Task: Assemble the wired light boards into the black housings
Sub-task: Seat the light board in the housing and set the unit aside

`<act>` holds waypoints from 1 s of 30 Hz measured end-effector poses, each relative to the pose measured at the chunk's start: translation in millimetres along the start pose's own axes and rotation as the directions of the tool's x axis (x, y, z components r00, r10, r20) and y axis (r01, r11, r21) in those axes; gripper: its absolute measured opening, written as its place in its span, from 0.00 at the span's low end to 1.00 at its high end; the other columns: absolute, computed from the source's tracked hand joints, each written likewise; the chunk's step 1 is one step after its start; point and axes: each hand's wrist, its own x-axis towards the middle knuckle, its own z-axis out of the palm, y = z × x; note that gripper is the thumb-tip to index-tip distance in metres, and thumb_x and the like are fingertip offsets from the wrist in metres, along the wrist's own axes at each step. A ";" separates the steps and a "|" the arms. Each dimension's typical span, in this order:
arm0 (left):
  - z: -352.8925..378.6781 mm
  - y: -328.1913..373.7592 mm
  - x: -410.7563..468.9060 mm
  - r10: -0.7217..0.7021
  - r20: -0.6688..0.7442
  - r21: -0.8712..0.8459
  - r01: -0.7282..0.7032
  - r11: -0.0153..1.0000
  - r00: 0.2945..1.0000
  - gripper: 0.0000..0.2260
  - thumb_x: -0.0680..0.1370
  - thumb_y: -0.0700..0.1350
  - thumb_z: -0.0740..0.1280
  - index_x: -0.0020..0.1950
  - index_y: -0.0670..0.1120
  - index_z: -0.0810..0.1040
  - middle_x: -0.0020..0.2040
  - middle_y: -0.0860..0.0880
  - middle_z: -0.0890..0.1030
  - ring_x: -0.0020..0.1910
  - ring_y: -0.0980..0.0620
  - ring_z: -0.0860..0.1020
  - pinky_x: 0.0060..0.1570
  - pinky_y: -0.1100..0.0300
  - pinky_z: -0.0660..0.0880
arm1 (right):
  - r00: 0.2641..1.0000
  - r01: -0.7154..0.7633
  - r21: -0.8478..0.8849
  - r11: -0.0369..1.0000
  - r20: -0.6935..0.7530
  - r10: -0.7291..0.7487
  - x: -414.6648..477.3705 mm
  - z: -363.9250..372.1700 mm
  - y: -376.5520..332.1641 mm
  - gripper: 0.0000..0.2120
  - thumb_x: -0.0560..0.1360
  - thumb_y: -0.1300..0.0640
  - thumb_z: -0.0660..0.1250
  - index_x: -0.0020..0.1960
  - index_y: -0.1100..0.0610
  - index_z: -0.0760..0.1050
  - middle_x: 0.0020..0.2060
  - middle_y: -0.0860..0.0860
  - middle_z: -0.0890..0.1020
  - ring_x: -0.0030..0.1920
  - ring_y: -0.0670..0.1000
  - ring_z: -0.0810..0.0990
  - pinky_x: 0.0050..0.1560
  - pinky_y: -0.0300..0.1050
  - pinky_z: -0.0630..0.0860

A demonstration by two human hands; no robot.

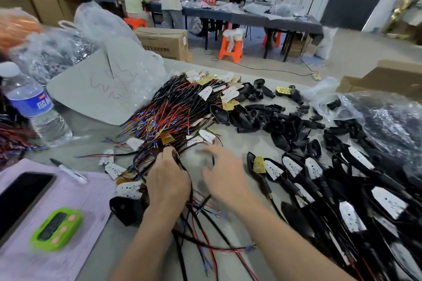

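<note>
A big heap of wired light boards, small white and yellow boards on black and red wires, covers the table's middle. My left hand lies on the near end of that heap, its fingers curled round a few black wires. My right hand hovers just right of it, blurred, fingers spread and holding nothing. Loose empty black housings lie at centre right. Assembled housings with boards inside pile up on the right. One black housing rests by my left wrist.
A water bottle, plastic bags and grey card stand at the left. A phone, marker and green timer lie on purple paper at near left. People work at a far table.
</note>
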 end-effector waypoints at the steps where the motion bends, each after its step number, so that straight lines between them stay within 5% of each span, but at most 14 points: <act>1: -0.3 -1.5 -0.2 -0.005 -0.041 -0.066 0.002 0.998 0.999 0.25 0.71 0.37 0.71 0.67 0.50 0.71 0.50 0.51 0.77 0.47 0.47 0.77 0.44 0.54 0.68 | 1.000 0.020 -0.035 0.999 0.022 -0.019 -4.0 4.9 -4.6 0.17 0.74 0.61 0.65 0.61 0.50 0.80 0.59 0.47 0.82 0.60 0.51 0.79 0.62 0.47 0.76; 4: -3.3 -5.5 -2.3 -0.070 -0.086 -0.262 0.045 0.964 0.994 0.33 0.66 0.39 0.76 0.67 0.52 0.68 0.44 0.54 0.75 0.42 0.51 0.76 0.42 0.55 0.67 | 0.989 -0.045 -0.088 0.995 0.136 0.057 -14.0 16.5 -13.7 0.10 0.75 0.51 0.62 0.51 0.50 0.80 0.43 0.50 0.85 0.46 0.56 0.83 0.46 0.50 0.81; 6: -7.2 -6.2 -1.2 -0.205 -0.067 -0.432 0.157 0.888 0.976 0.34 0.64 0.39 0.79 0.65 0.54 0.69 0.44 0.53 0.77 0.42 0.53 0.78 0.41 0.57 0.69 | 0.979 -0.006 -0.159 0.987 0.200 0.038 -18.2 20.5 -17.7 0.10 0.76 0.49 0.63 0.51 0.51 0.80 0.41 0.53 0.85 0.44 0.59 0.83 0.41 0.48 0.79; 8: -11.5 -4.1 4.5 -0.329 0.036 -0.672 0.266 0.691 0.944 0.30 0.65 0.36 0.78 0.63 0.52 0.72 0.42 0.53 0.79 0.40 0.53 0.79 0.41 0.60 0.73 | 0.979 -0.020 -0.036 0.999 0.201 0.027 -19.9 20.3 -21.8 0.08 0.76 0.51 0.65 0.49 0.53 0.81 0.40 0.54 0.85 0.41 0.56 0.82 0.38 0.47 0.76; 10: -15.7 -5.5 11.0 -0.289 0.194 -0.843 0.310 0.439 0.937 0.21 0.70 0.31 0.75 0.59 0.48 0.78 0.38 0.51 0.80 0.38 0.51 0.78 0.40 0.60 0.77 | 0.987 -0.050 0.107 0.993 0.159 0.032 -17.6 14.3 -25.8 0.08 0.78 0.57 0.66 0.41 0.54 0.79 0.32 0.51 0.81 0.32 0.46 0.78 0.33 0.41 0.72; 11: -17.4 -7.6 11.6 -0.257 0.221 -0.859 0.312 0.405 0.941 0.17 0.72 0.32 0.73 0.55 0.49 0.81 0.37 0.51 0.82 0.38 0.50 0.79 0.41 0.59 0.79 | 0.993 -0.074 0.187 0.980 0.105 0.055 -14.9 9.4 -27.7 0.11 0.78 0.59 0.66 0.37 0.55 0.77 0.29 0.50 0.78 0.28 0.43 0.74 0.31 0.37 0.69; 13: -19.2 -12.6 15.2 -0.214 0.164 -0.779 0.260 0.571 0.963 0.11 0.73 0.42 0.73 0.52 0.54 0.83 0.42 0.53 0.84 0.42 0.51 0.81 0.45 0.56 0.79 | 0.983 -0.170 0.450 0.876 0.019 0.181 -8.4 -4.9 -29.4 0.10 0.79 0.61 0.66 0.38 0.59 0.77 0.28 0.54 0.79 0.26 0.44 0.71 0.30 0.38 0.69; 15: -18.9 -17.9 17.3 -0.178 0.137 -0.545 0.224 0.808 0.975 0.15 0.71 0.49 0.72 0.58 0.58 0.79 0.50 0.58 0.82 0.51 0.52 0.80 0.50 0.55 0.74 | 0.963 -0.248 0.734 0.632 0.116 0.243 -4.8 -24.0 -30.7 0.08 0.81 0.63 0.63 0.45 0.62 0.79 0.29 0.53 0.80 0.24 0.46 0.70 0.26 0.39 0.67; 17: -19.0 -16.9 21.7 -0.215 0.178 -0.466 0.275 0.841 0.960 0.13 0.73 0.47 0.72 0.56 0.59 0.77 0.50 0.57 0.78 0.52 0.48 0.76 0.51 0.53 0.71 | 0.943 -0.333 0.801 0.498 0.279 0.182 -4.2 -43.0 -27.1 0.09 0.82 0.64 0.61 0.47 0.62 0.79 0.28 0.53 0.79 0.21 0.46 0.67 0.23 0.37 0.62; 19: -18.3 -14.5 23.0 -0.221 0.151 -0.425 0.265 0.866 0.964 0.10 0.74 0.44 0.71 0.44 0.59 0.74 0.44 0.58 0.75 0.49 0.46 0.75 0.49 0.53 0.69 | 0.924 -0.376 0.775 0.508 0.354 0.144 -5.6 -57.3 -18.1 0.09 0.82 0.65 0.61 0.47 0.62 0.79 0.28 0.54 0.78 0.19 0.45 0.65 0.21 0.37 0.58; 24: -8.5 10.5 15.0 -0.002 0.033 -0.302 0.012 0.953 0.999 0.14 0.76 0.46 0.71 0.62 0.53 0.82 0.56 0.55 0.81 0.53 0.54 0.76 0.56 0.57 0.71 | 0.960 -0.279 0.793 0.542 0.228 0.161 -15.4 -84.2 11.0 0.11 0.81 0.66 0.64 0.45 0.59 0.84 0.35 0.54 0.82 0.28 0.46 0.73 0.29 0.35 0.68; 30: 28.6 84.9 34.4 0.297 0.271 -0.200 -0.248 0.948 0.916 0.17 0.77 0.49 0.70 0.66 0.52 0.81 0.64 0.53 0.82 0.60 0.51 0.80 0.55 0.63 0.68 | 0.968 -0.246 0.677 0.694 0.129 0.218 -31.5 -110.8 41.5 0.10 0.79 0.62 0.69 0.42 0.56 0.87 0.37 0.54 0.83 0.34 0.46 0.73 0.33 0.34 0.68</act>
